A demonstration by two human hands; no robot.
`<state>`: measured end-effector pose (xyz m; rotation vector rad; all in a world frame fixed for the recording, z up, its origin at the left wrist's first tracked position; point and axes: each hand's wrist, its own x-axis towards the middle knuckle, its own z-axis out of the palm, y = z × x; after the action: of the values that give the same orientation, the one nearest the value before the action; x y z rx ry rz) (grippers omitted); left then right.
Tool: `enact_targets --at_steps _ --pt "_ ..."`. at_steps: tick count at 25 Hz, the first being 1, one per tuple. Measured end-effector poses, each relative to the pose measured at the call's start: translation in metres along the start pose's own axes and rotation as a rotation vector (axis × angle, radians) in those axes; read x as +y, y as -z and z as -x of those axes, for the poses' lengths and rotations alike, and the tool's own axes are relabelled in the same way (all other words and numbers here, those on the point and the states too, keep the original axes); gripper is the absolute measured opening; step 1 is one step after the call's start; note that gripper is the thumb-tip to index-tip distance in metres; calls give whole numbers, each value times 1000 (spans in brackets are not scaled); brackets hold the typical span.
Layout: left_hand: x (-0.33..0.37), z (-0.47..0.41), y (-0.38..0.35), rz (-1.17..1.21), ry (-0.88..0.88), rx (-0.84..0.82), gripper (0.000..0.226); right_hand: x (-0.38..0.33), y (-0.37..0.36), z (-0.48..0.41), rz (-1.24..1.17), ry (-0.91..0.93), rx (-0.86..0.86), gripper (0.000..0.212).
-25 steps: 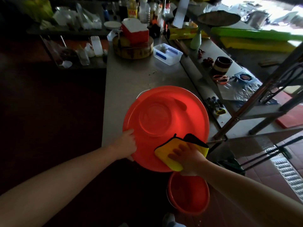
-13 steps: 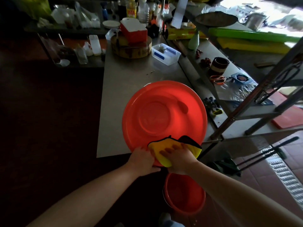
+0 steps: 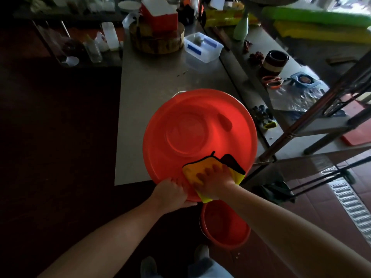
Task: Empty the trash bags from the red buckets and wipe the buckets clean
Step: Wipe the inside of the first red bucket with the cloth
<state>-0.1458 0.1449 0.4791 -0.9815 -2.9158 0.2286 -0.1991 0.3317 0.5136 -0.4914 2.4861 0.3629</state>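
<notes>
Fingers [image 3: 216, 171] of your right hand [image 3: 213, 182]: spread flat on cloth [image 3: 191, 170]. Left hand [image 3: 170, 192], beside them: grips bucket [image 3: 200, 109] rim. Press evenly; work around.

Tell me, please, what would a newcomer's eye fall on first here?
A large red bucket glows at the steel table's near edge. The right hand presses a yellow cloth on it; the left hand grips its rim alongside. A second red bucket stands on the floor below.
</notes>
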Motion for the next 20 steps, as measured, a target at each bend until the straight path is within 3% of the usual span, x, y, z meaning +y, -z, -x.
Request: enact_targets --at_steps 8,12,16,20 --pt "9 8 -23 6 -31 22 78 -14 -31 -68 -130 -15 87 66" --pt "13 10 -21 -36 -23 -28 84 4 -40 -102 -186 2 349 61" --pt "18 5 -16 -45 -19 -51 89 41 -32 -124 -225 -196 320 59" --pt "23 4 -21 -77 -57 -42 90 23 -44 -120 -111 -83 149 67"
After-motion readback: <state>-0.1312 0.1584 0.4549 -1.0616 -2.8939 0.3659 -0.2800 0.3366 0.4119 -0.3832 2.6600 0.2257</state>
